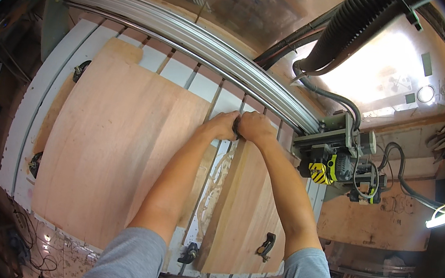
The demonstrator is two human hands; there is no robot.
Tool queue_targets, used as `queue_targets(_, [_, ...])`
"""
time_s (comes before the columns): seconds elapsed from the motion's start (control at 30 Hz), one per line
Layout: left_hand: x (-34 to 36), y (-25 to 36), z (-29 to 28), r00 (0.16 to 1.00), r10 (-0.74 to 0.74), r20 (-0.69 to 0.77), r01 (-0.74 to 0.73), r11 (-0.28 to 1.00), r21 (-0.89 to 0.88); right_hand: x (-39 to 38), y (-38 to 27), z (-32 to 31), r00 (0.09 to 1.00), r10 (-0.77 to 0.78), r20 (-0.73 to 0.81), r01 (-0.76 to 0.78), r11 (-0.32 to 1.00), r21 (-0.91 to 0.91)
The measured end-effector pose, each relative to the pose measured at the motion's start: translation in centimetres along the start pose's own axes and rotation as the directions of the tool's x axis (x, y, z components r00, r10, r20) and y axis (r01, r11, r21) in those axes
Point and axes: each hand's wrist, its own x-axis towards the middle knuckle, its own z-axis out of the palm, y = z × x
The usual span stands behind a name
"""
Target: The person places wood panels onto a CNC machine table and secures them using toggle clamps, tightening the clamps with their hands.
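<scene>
My left hand and my right hand meet at a dark clamp, fingers curled on it, partly hiding it. It is at the far end of a right-hand wooden board. Left of that board run a slotted white bed and a narrow strip with carved, curved cuts. A larger pale board covers the left of the bed. Another black clamp sits near the front between the boards, and one more is on the right board.
A metal gantry rail crosses the back, carrying a spindle head with yellow-striped parts on the right. A thick black hose hangs overhead. More clamps line the left board's outer edge. Loose cables lie at the lower left.
</scene>
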Motion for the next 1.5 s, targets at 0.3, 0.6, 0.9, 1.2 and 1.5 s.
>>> queue_targets(0.3, [-0.1, 0.1, -0.2, 0.998, -0.055, -0.002, 0.055, 0.998, 0.0, -1.3, 1.3, -1.6, 0.901, -0.429, 0.058, 0.432, 0.901, -0.038])
queue_targets(0.6, [-0.2, -0.8, -0.1, 0.999, 0.024, -0.034, -0.024, 1.0, -0.013, 0.0, -1.2, -0.9, 0.999, 0.019, -0.032, -0.019, 1.0, 0.003])
queue_targets(0.9, [-0.4, 0.1, -0.1, 1.0, 0.001, -0.008, -0.001, 1.0, 0.016, -1.3, 2.3, -1.7, 0.825, -0.564, 0.04, 0.562, 0.812, -0.156])
queue_targets(1.2, [0.6, -1.6, 0.7, 0.996, 0.051, -0.074, -0.05, 0.999, 0.021, -1.7, -1.0, -1.8, 0.953, -0.292, -0.077, 0.288, 0.956, -0.054])
queue_targets(1.5, [0.1, -1.2, 0.3, 0.994, 0.067, -0.087, -0.066, 0.998, 0.004, 0.3, -1.4, 0.4, 0.996, 0.082, 0.025, -0.084, 0.993, 0.081])
